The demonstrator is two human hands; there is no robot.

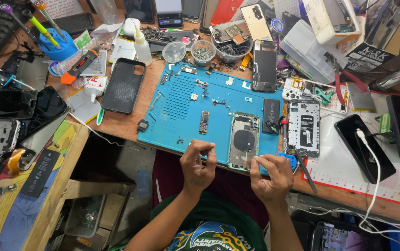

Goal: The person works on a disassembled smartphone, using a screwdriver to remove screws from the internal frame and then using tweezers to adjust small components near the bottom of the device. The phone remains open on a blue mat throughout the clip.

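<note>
My left hand (198,163) hovers at the near edge of the blue work mat (176,100), fingertips pinched together; whether it holds a tiny part I cannot tell. My right hand (271,173) is likewise pinched, just right of the opened phone housing (243,140) with its round black coil. A narrow logic board (203,122) lies on the mat above my left hand. A black battery (270,115) rests at the mat's right edge. Small screws and brackets are scattered over the mat.
A black phone case (123,85) lies left of the mat. A second stripped phone frame (304,128) and a charging phone (364,148) sit right. Bowls of screws (203,52), a glue bottle (142,45), a screwdriver stand (56,44) and stacked phones (9,116) crowd the bench.
</note>
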